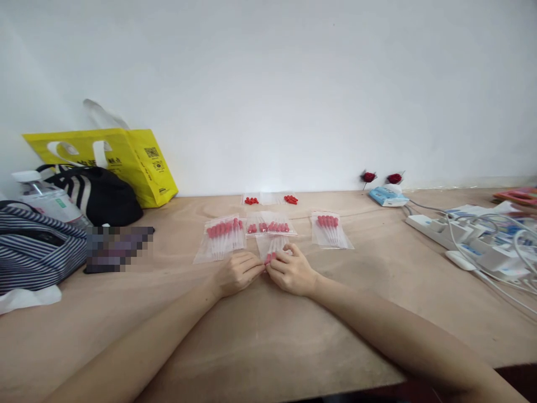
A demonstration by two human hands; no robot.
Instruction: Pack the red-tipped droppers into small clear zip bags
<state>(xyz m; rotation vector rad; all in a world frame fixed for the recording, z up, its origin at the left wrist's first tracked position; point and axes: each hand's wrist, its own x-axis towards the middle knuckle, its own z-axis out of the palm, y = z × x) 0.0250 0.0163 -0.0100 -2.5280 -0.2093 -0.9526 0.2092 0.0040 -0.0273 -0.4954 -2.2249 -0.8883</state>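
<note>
2 hands (292, 272), 2 red piles (251, 201), 2 roses (369, 177), 1 bottle (56, 202).

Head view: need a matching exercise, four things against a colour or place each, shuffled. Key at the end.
Things:
1. Yellow-free clue: tote bag
2. Soft packet
3. Power strip
4. Left hand

Colour or place:
A. White, at the right
B. Beside the right hand, at a clear bag
C. Yellow
D. Light blue

Pairs: 1-C, 2-D, 3-A, 4-B

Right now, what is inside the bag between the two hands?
Inside the clear bag, pale sticks with red ends show. Fingers of the left hand and right hand hide its near end, so their number cannot be told.
</note>
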